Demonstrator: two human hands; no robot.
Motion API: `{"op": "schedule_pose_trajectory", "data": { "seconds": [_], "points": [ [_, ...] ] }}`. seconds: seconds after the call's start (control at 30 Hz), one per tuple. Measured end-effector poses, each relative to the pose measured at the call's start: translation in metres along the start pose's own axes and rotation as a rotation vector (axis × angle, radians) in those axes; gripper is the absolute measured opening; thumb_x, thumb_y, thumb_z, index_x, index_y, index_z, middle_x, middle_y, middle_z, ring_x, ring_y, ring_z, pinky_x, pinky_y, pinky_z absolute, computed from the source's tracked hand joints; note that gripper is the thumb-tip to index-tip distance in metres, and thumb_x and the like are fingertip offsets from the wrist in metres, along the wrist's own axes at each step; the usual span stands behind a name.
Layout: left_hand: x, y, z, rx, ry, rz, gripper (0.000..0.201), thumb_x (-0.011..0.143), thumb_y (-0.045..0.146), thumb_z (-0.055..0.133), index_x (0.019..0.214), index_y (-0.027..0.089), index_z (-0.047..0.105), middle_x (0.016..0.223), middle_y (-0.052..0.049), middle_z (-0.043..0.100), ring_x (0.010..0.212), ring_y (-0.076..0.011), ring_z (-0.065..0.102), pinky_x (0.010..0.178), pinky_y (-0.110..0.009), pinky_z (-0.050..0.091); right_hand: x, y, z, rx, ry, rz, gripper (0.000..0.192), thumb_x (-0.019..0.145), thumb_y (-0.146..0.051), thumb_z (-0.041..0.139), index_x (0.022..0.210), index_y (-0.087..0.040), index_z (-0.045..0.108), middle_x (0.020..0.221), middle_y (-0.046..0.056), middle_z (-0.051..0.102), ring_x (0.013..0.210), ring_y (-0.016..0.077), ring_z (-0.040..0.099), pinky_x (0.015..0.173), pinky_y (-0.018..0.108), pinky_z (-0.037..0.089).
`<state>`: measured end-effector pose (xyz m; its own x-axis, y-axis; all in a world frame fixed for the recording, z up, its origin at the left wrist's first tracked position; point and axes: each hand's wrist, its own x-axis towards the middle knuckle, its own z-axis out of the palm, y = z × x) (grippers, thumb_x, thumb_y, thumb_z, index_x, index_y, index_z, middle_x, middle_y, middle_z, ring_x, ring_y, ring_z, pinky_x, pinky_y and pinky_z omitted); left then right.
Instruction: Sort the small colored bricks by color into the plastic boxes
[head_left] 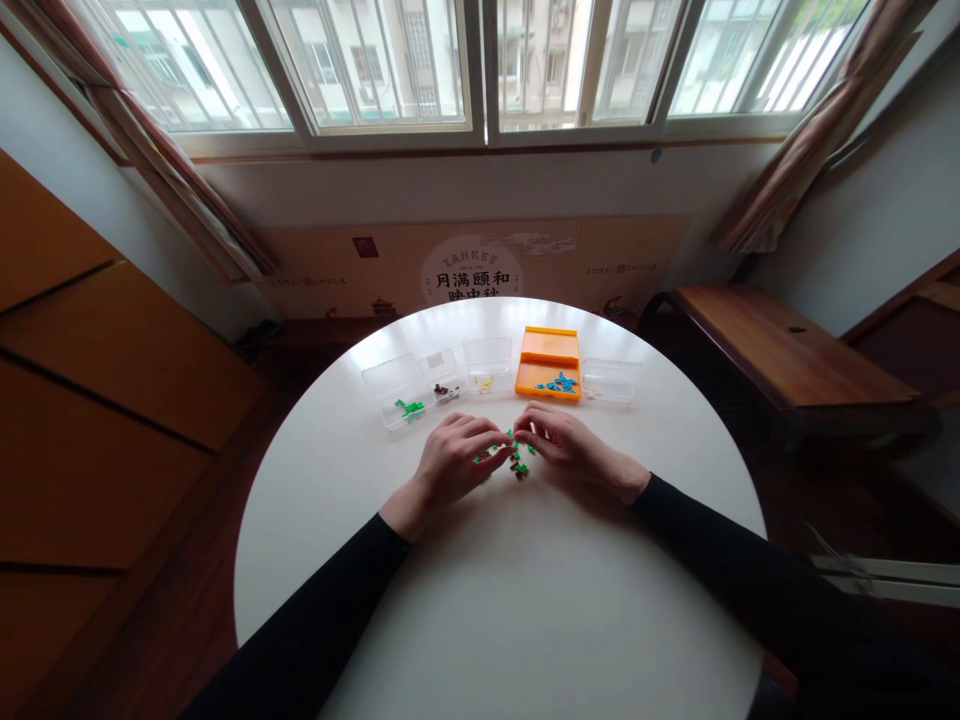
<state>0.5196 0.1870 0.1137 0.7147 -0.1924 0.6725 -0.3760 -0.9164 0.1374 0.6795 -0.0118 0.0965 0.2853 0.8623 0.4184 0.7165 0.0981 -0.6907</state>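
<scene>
Over the middle of the white table, my left hand point(460, 450) and my right hand point(564, 447) face each other with their fingertips almost meeting. Both are closed in a pinch. A bit of green shows at the fingertips, too small to tell which hand grips it. Just below the fingers lies a small cluster of green and brown pieces point(519, 468), perhaps toy bricks. More green pieces show beneath my left fingers, partly hidden by them.
Beyond my hands stand clear boxes with green pieces point(410, 408), dark brown pieces point(445, 391) and yellow bits point(484, 382). An orange case point(548, 345) holds blue pieces point(561, 382). Another clear box point(611, 383) is rightmost. The round white table point(525, 600) has a curved edge.
</scene>
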Motion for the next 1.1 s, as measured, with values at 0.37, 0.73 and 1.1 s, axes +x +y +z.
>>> {"op": "schedule_pose_trajectory", "data": {
  "seconds": [0.37, 0.73, 1.1],
  "points": [
    [-0.0022, -0.0002, 0.0010, 0.023, 0.010, -0.050, 0.010, 0.110, 0.030, 0.072, 0.110, 0.027, 0.081, 0.095, 0.000, 0.084, 0.081, -0.0149, 0.075, 0.080, -0.035, 0.052, 0.0009, -0.0048, -0.0001, 0.011, -0.030, 0.020, 0.027, 0.117, -0.044, 0.059, 0.106, -0.022, 0.071, 0.103, 0.005, 0.072, 0.090, 0.0179, 0.067, 0.082, 0.030, 0.052],
    [-0.0011, 0.0014, 0.0011, 0.035, 0.022, -0.100, 0.013, 0.109, 0.030, 0.072, 0.100, 0.025, 0.079, 0.092, -0.001, 0.082, 0.078, -0.0161, 0.073, 0.081, -0.035, 0.053, -0.0008, -0.0030, 0.0006, 0.019, -0.002, -0.034, 0.016, 0.110, -0.038, 0.070, 0.111, -0.022, 0.074, 0.094, 0.002, 0.067, 0.071, 0.0138, 0.055, 0.065, 0.028, 0.045],
    [-0.0004, 0.0023, 0.0012, 0.020, 0.021, -0.121, 0.013, 0.108, 0.030, 0.070, 0.102, 0.025, 0.080, 0.093, -0.002, 0.082, 0.078, -0.0158, 0.074, 0.080, -0.035, 0.054, -0.0006, -0.0043, -0.0005, -0.046, 0.056, -0.081, 0.022, 0.113, -0.042, 0.066, 0.109, -0.023, 0.078, 0.094, 0.004, 0.071, 0.071, 0.0146, 0.058, 0.068, 0.030, 0.047]
  ]
}}
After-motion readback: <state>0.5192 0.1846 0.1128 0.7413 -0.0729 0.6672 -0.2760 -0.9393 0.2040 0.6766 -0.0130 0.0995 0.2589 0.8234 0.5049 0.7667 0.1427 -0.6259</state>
